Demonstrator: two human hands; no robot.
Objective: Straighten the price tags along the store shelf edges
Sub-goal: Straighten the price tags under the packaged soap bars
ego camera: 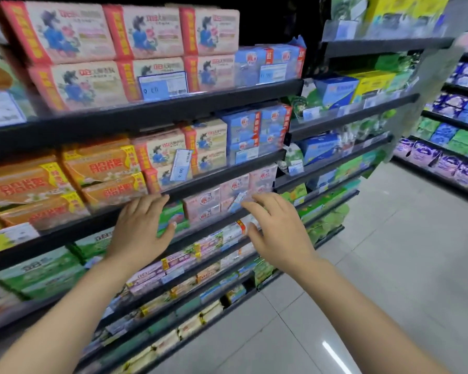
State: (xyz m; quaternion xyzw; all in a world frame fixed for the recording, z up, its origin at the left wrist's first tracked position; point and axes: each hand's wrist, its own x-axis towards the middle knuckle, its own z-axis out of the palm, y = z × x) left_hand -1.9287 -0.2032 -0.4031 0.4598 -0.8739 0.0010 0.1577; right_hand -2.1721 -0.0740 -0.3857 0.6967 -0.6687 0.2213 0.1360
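Reaching with both hands spread and gripping nothing, I had my right hand [274, 225] just below a crooked tag [237, 202], my left hand [143, 225] beside it, another tilted tag [181, 165] above left unstraightened.

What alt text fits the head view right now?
Both hands reach to a store shelf of boxed soap: the left hand rests open on a shelf edge, the right hand reaches for a tilted price tag. Above, another price tag hangs crooked.
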